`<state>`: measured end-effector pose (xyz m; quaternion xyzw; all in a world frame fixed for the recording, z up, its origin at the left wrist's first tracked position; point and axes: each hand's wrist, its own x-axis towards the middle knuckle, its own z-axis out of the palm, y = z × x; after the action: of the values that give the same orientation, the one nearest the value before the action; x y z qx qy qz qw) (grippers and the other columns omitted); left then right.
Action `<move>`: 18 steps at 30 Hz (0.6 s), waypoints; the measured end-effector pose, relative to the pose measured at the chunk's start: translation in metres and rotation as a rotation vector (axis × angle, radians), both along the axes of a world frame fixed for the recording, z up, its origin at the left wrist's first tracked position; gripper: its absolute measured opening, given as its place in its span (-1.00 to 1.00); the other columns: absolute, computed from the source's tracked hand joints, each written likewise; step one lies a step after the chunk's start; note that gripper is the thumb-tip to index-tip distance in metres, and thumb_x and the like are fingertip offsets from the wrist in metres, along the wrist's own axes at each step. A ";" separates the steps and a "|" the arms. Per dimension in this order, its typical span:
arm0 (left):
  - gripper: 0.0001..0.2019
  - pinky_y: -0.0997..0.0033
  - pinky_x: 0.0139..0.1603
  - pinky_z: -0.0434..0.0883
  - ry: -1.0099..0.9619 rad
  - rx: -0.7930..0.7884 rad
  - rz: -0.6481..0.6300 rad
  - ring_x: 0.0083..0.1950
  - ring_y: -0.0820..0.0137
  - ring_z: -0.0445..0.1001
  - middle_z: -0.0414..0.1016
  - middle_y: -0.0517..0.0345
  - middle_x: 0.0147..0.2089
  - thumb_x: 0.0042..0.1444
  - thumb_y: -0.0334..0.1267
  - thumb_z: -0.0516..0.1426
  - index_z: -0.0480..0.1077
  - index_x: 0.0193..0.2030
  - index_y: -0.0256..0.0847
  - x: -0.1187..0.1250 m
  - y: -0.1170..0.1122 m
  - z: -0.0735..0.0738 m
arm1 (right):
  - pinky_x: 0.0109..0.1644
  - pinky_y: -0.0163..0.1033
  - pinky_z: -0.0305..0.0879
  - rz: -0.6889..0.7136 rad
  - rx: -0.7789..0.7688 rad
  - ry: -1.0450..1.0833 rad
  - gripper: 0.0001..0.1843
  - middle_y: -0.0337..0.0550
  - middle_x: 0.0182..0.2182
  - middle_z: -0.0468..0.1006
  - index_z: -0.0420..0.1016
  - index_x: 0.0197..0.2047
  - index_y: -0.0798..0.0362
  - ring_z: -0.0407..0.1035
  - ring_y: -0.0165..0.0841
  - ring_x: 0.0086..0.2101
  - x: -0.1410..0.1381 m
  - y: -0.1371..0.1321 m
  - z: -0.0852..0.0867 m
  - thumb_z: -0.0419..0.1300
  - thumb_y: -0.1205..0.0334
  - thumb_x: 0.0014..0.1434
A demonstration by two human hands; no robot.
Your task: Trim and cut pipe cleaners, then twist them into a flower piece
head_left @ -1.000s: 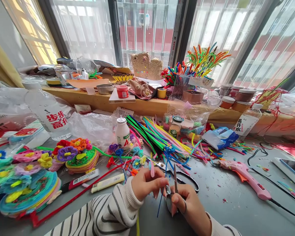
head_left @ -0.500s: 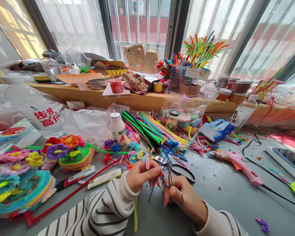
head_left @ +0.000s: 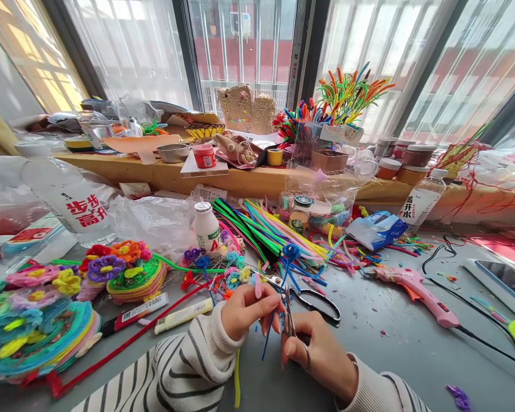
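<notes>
Pinched in the fingers of my left hand [head_left: 251,312] is a blue pipe cleaner [head_left: 268,337], whose upper part ends in a curled blue flower head [head_left: 290,252]. My right hand [head_left: 315,352] grips small metal scissors [head_left: 289,317] by the finger loops, blades pointing up beside the stem and my left fingertips. Whether the blades touch the stem I cannot tell. Behind my hands lies a larger pair of black-handled scissors [head_left: 320,306]. Small pipe-cleaner flowers [head_left: 234,274] sit just beyond my left hand, near a white bottle [head_left: 206,229].
Bundled pipe cleaners [head_left: 257,229] spread across the table's middle. At right lie a pink glue gun [head_left: 416,289] with its cord and a white-edged device [head_left: 498,286]. Flower-covered discs [head_left: 43,337], a glue stick [head_left: 183,316] and a large water bottle [head_left: 68,194] are at left.
The scissors' blades have come closer together and tilted slightly left. The blue flower head has shifted a little left, and the view has moved slightly.
</notes>
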<state>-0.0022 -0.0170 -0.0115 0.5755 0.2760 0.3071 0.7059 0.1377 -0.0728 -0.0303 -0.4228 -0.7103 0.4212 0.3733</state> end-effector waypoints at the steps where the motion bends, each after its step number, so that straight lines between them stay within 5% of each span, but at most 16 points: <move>1: -0.68 0.61 -0.75 0.17 0.001 -0.011 -0.011 -0.75 0.59 0.24 0.36 0.20 -0.72 -0.15 -0.05 0.10 0.29 -0.56 -0.34 0.000 0.000 0.000 | -0.57 -0.39 -0.05 -0.006 0.001 -0.010 -0.26 -0.26 -0.72 0.15 0.27 -0.74 0.18 -0.01 -0.52 -0.63 -0.001 0.000 0.001 -0.22 -0.36 -0.13; 6: -0.68 0.61 -0.77 0.17 0.004 -0.048 -0.052 -0.78 0.60 0.21 0.35 0.21 -0.73 -0.15 -0.04 0.10 0.26 -0.57 -0.33 0.000 -0.003 0.001 | -0.59 -0.38 -0.09 -0.043 0.008 -0.056 -0.28 -0.31 -0.73 0.07 0.15 -0.74 0.15 -0.08 -0.52 -0.64 -0.003 0.000 0.002 -0.22 -0.42 -0.21; 18: -0.72 0.61 -0.74 0.13 0.045 -0.093 -0.052 -0.75 0.61 0.23 0.36 0.22 -0.72 -0.17 -0.12 0.14 0.25 -0.61 -0.33 0.002 -0.006 0.005 | -0.59 -0.38 -0.04 -0.101 0.044 -0.040 -0.31 -0.28 -0.78 0.16 0.30 -0.73 0.15 -0.01 -0.51 -0.66 -0.004 0.003 -0.003 -0.14 -0.37 -0.18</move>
<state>-0.0003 -0.0230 -0.0062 0.5558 0.2909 0.2623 0.7333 0.1338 -0.0698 -0.0329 -0.4579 -0.7045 0.3778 0.3890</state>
